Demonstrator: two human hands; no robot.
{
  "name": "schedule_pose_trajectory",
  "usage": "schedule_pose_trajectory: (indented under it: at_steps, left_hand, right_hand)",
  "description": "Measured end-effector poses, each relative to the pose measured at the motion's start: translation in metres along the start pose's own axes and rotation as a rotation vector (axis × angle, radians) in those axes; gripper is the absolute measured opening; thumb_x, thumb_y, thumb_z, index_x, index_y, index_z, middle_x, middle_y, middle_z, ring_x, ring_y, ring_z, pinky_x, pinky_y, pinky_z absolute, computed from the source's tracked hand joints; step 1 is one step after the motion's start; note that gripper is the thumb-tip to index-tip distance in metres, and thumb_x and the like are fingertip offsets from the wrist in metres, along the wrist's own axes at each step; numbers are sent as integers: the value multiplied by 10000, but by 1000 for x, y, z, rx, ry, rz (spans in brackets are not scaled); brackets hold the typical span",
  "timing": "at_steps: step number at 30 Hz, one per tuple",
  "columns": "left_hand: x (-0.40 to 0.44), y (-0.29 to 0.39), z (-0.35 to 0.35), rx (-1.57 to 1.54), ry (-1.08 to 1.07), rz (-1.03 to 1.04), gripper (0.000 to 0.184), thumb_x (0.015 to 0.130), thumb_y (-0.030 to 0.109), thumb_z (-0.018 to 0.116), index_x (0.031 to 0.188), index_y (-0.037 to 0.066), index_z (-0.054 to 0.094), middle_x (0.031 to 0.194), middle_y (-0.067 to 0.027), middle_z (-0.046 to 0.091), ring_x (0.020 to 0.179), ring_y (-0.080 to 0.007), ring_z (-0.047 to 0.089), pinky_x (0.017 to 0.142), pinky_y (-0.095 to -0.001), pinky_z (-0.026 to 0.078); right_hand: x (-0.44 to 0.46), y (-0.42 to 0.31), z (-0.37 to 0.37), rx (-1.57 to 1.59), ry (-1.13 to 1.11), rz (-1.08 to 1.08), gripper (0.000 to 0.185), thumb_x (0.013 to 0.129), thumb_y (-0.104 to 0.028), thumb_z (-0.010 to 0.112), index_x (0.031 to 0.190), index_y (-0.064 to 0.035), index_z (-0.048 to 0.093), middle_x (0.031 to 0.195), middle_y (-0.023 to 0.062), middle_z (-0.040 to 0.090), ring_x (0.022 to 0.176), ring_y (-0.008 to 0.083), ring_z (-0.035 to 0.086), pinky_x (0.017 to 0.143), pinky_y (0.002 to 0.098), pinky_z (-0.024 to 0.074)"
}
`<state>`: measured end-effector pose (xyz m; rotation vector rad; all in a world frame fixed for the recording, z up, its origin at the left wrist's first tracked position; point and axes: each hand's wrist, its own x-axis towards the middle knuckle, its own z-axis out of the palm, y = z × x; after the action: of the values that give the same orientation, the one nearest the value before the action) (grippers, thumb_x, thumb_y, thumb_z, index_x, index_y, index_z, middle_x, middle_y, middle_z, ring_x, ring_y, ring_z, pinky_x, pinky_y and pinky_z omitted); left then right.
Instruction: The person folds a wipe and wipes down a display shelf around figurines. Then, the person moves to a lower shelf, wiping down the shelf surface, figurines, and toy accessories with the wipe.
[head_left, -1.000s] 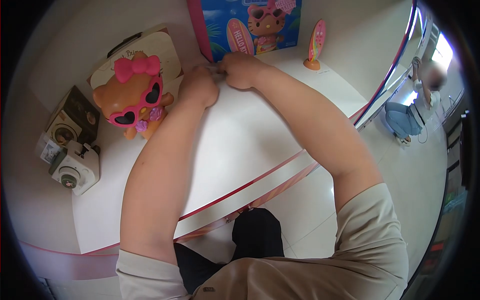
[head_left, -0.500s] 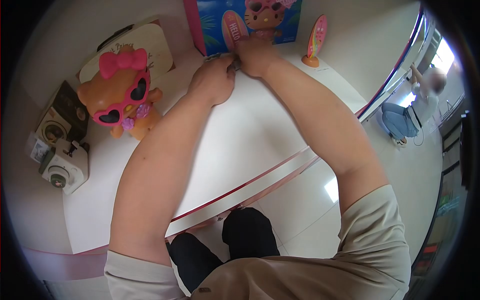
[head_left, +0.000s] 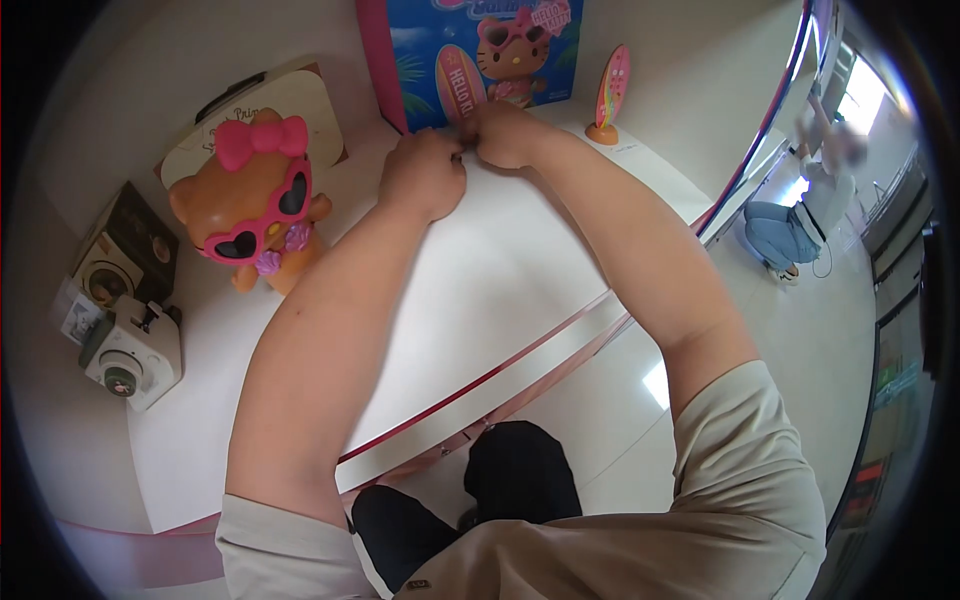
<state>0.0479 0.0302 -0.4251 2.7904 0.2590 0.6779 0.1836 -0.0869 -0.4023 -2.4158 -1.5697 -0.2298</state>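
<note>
My left hand (head_left: 424, 178) is closed, its fingers curled inward, low in front of a blue and pink Hello Kitty box (head_left: 410, 50). Close beside it, my right hand (head_left: 507, 136) is also closed, fingertips meeting near the left ones. Something small and dark shows between the fingertips, too hidden to name. Behind them the box front pictures a pink surfboard and a figure in sunglasses. To the right stands a small toy surfboard (head_left: 612, 88) on an orange base. A brown Hello Kitty figure (head_left: 262, 205) with pink bow and heart sunglasses stands left of my arms.
A white instant camera (head_left: 140, 350) and a dark box (head_left: 130, 245) stand at the far left of the white shelf (head_left: 490, 290). A cream case (head_left: 300, 115) with a dark handle leans behind the figure. Another person (head_left: 785, 235) crouches beyond the shelf's right edge.
The view has shifted slightly, so the box and figure sit lower in it. Both hands stay together in front of the box, with small finger movements.
</note>
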Motion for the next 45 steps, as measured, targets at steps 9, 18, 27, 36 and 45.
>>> schedule_pose_trajectory:
  at_steps: [9,18,27,36,45]
  left_hand:
    - [-51,64,-28,-207,-207,183,194,840,114,636,882,-26,764,919,-198,767,828,-408,685,787,-496,555]
    - [-89,95,-52,-281,-444,415,163,799,-1,608,852,-59,751,869,-261,750,776,-435,677,777,-501,566]
    - [-51,22,-40,-25,-167,195,174,845,-51,624,952,-78,759,1012,-272,773,914,-462,730,832,-505,600]
    - [-38,1,-18,82,-179,-19,327,1013,164,570,1215,-31,738,1163,-236,774,1045,-435,727,928,-483,581]
    - [14,12,27,-52,26,209,446,1082,309,540,1377,5,679,1346,-191,736,1168,-389,697,1004,-449,543]
  right_hand:
    - [-120,-28,-33,41,6,68,242,748,74,622,924,38,783,881,146,752,773,346,647,771,432,546]
    - [-198,-59,-55,268,69,12,191,739,143,606,867,60,721,889,115,660,827,285,601,803,367,522]
    - [-39,-52,-30,-41,-134,-11,224,854,-34,636,1001,-27,805,1072,143,807,901,384,712,833,455,551]
    - [3,-30,1,-185,-129,-38,281,912,-77,673,1142,-111,829,1128,126,814,976,370,752,868,468,588]
    - [17,47,4,-260,85,-66,241,933,-106,683,1120,-49,823,1180,186,796,1033,369,771,873,460,624]
